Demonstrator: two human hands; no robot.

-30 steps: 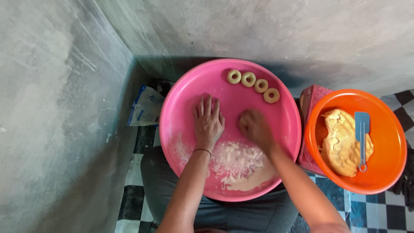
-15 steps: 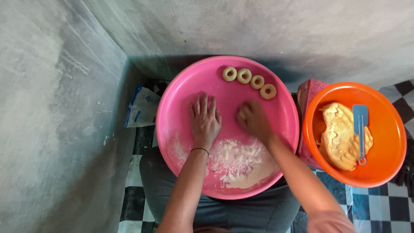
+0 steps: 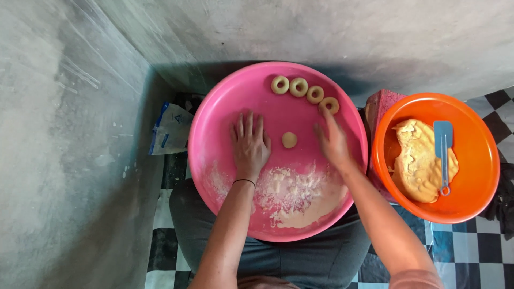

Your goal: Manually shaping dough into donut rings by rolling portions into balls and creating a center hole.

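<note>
Since a second ago, hands drawn apart, baring a small dough ball (image 3: pixel 289 139) near the middle of the pink basin (image 3: pixel 214 123). Left hand (image 3: pixel 250 144) flat on the basin just left of the ball, fingers spread, holding nothing. Right hand (image 3: pixel 334 142) just right of it, fingers loosely open, empty. Four dough rings (image 3: pixel 305 92) along the basin's far rim, flour pile (image 3: pixel 292 195) at its near side. Right of the basin, orange bowl (image 3: pixel 471 206) with dough and blue spatula (image 3: pixel 443 152). Checkered floor (image 3: pixel 460 246), grey concrete walls (image 3: pixel 64 134).
</note>
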